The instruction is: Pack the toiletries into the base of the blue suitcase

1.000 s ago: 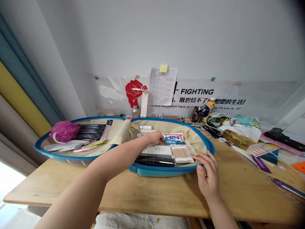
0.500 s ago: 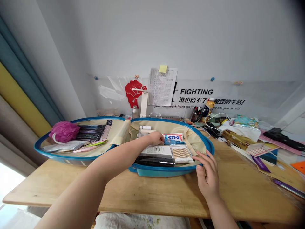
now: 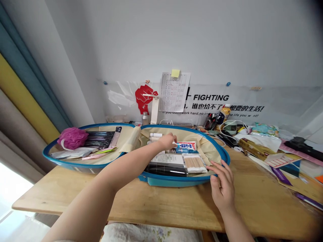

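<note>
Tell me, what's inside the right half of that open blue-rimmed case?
Cotton swabs, a red, white and blue package, a white cylinder and a dark item are visible. Whatever lies behind the left hand and forearm is hidden.

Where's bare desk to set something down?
Bare desk: between the case, left forearm, right hand and near edge; also right of that hand, up to the papers. Crowded: around the left hand inside the case; desk's far right.

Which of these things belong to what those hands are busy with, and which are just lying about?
Part of the work:
open blue-rimmed case, left hand over it, right hand at its edge
swab pack, red-white-blue box and purple mesh puff, all in the case

Just lying about:
small silvery bottle
yellow bottle
gold-brown pack
</note>
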### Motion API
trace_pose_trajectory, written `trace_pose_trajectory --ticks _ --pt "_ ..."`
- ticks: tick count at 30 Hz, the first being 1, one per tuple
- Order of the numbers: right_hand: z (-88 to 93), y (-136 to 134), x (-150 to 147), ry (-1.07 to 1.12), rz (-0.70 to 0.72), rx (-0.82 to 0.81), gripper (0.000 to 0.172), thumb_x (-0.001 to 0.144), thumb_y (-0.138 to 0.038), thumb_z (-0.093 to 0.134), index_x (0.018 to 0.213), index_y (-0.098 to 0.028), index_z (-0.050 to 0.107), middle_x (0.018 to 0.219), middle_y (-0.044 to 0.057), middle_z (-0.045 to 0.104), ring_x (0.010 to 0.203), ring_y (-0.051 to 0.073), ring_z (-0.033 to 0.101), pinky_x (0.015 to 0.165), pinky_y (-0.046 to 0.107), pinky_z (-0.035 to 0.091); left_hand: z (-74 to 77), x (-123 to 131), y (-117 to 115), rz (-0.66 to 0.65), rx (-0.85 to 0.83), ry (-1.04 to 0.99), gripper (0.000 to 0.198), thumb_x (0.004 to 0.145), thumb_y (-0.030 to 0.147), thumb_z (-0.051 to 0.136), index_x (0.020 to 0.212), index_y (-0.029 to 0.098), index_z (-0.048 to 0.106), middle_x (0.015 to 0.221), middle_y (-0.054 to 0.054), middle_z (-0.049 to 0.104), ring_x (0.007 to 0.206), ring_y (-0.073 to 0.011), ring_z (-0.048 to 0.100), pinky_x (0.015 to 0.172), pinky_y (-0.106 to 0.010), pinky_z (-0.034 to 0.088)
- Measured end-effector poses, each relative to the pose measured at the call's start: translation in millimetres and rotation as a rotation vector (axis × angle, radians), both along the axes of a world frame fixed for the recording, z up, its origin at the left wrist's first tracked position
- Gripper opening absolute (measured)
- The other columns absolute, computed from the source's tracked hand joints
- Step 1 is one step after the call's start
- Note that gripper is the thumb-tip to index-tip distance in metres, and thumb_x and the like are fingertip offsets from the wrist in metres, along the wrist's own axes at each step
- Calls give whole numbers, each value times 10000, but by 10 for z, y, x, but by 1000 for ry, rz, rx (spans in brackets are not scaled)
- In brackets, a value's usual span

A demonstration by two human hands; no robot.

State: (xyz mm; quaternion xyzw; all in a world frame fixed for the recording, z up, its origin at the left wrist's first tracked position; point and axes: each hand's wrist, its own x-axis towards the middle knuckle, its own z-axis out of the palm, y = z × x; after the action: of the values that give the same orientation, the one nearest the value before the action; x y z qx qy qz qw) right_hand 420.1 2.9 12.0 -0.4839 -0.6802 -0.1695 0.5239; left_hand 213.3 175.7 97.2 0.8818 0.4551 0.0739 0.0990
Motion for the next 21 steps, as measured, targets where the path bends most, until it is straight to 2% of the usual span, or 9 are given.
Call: trace_pose_trajectory --ticks 2,4,6,8,11,13,15,18,21 --pt "-2 1 1 -1 -4 0 252 924 -285 415 1041 -212 627 1134 107 644 1297 309 439 1017 535 385 232 -81 -12 18 101 -139 256 891 321 549 1104 194 612 1149 -77 584 902 -167 611 835 -280 474" --pt "-5 3 4 -5 -4 0 254 925 -287 412 1042 -212 626 1130 109 645 1296 310 441 1016 538 384 477 -251 -44 30 218 -340 223 900 302 519 1066 190 616 1054 -58 609 854 -152 599 822 -274 473" --pt "-9 6 11 -12 -2 3 256 926 -289 409 1038 -210 625 1129 110 645 1294 310 441 1015 540 383 672 -537 -86 46 293 -493 212 891 288 494 1025 188 625 955 -38 632 771 -141 586 770 -267 479" --pt "-12 9 18 -16 -2 4 257 925 -295 410 1037 -208 624 1133 111 644 1293 310 442 1016 539 383 762 -941 -115 90 316 -503 258 890 271 428 1038 194 625 925 -28 649 727 -138 579 743 -266 478" --pt "-14 15 25 -21 -4 -2 265 924 -311 406 1030 -211 627 1131 107 646 1288 308 445 1016 535 386 674 -1686 -103 218 322 -323 316 846 240 376 992 200 653 988 -40 669 878 -179 602 827 -284 464" --pt "-14 24 24 -19 -5 3 265 924 -318 406 1020 -211 629 1120 106 648 1281 307 452 1013 533 390 517 -2178 -82 334 187 -121 331 809 249 378 955 210 672 990 -37 689 911 -198 611 824 -280 466" --pt "-14 34 18 -13 -5 23 261 925 -321 409 1008 -210 630 1102 107 652 1274 307 459 1012 534 392 348 -2580 -83 389 2 113 333 760 274 427 960 228 689 980 -28 707 894 -206 624 790 -267 469" --pt "-13 44 6 -3 -2 52 262 929 -319 406 1002 -214 634 1088 104 655 1270 307 463 1015 537 389 166 -2935 -139 387 -142 282 344 654 273 512 928 232 716 961 -31 728 874 -226 636 749 -263 467" --pt "-17 43 5 0 4 44 262 928 -321 408 1012 -219 634 1102 102 654 1280 311 456 1017 541 389 98 -3041 -195 370 -178 302 401 579 253 555 940 225 728 984 -46 733 885 -255 636 744 -277 463"
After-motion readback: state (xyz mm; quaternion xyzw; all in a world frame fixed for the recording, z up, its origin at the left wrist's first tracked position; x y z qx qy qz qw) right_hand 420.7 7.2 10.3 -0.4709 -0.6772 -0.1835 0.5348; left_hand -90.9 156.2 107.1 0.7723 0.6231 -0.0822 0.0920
